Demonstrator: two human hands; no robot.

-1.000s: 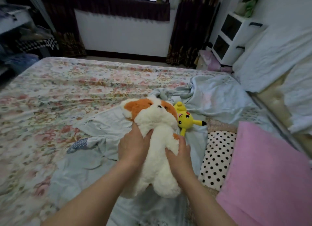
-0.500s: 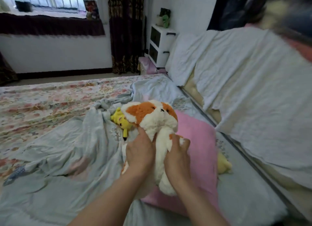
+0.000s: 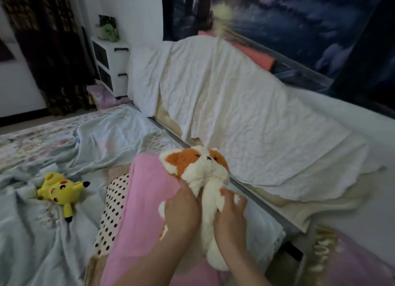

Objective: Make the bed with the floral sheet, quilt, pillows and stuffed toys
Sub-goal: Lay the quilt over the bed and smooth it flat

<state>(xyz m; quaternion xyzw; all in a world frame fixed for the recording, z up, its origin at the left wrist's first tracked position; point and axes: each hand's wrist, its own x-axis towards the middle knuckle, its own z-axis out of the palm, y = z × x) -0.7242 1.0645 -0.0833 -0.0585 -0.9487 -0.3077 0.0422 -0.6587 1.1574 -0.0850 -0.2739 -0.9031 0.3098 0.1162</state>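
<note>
A white and orange plush dog (image 3: 201,170) is held up over the pink pillow (image 3: 147,200), near the bed's right edge. My left hand (image 3: 181,213) grips its left side and my right hand (image 3: 229,217) grips its right side. A small yellow plush toy (image 3: 59,189) lies on the crumpled pale blue quilt (image 3: 42,232) to the left. A polka-dot pillow (image 3: 113,211) lies partly under the pink one. The floral sheet (image 3: 27,140) shows at the far left.
A headboard draped in white quilted cloth (image 3: 235,114) runs along the right side. A white bedside cabinet (image 3: 111,65) stands at the back by dark curtains (image 3: 49,50). A dark wall hanging (image 3: 288,25) is above.
Both hands have carried the plush dog to the right, from the quilt over the pink pillow toward the headboard. The yellow toy stayed where it was.
</note>
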